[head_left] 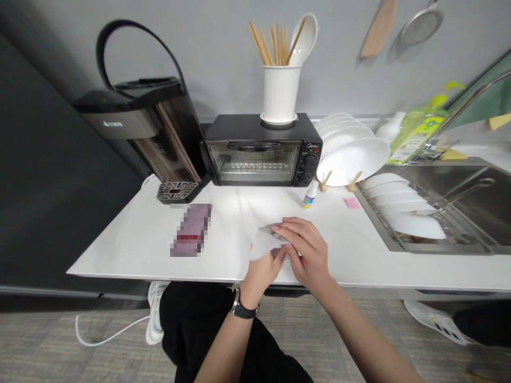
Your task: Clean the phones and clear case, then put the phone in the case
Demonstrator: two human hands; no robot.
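Just above the front part of the counter, my two hands meet around a thin white sheet (261,242), like a tissue or cloth. My left hand (261,271), with a dark-strapped watch on its wrist, is closed on the sheet, thumb on the near side and most fingers hidden. My right hand (307,247) is closed too, its fingers bent over the sheet's right side against a small greyish thing I cannot make out. Beyond my hands stands a small white spray bottle (310,196) with a blue and yellow label.
A pixelated pinkish flat item (191,230) lies left on the white counter (131,244). Behind are a water dispenser (159,138), a toaster oven (259,154) bearing a chopstick holder (281,96), and racked plates (355,159). Right is a sink (471,213); another person's shoe (435,322) shows below.
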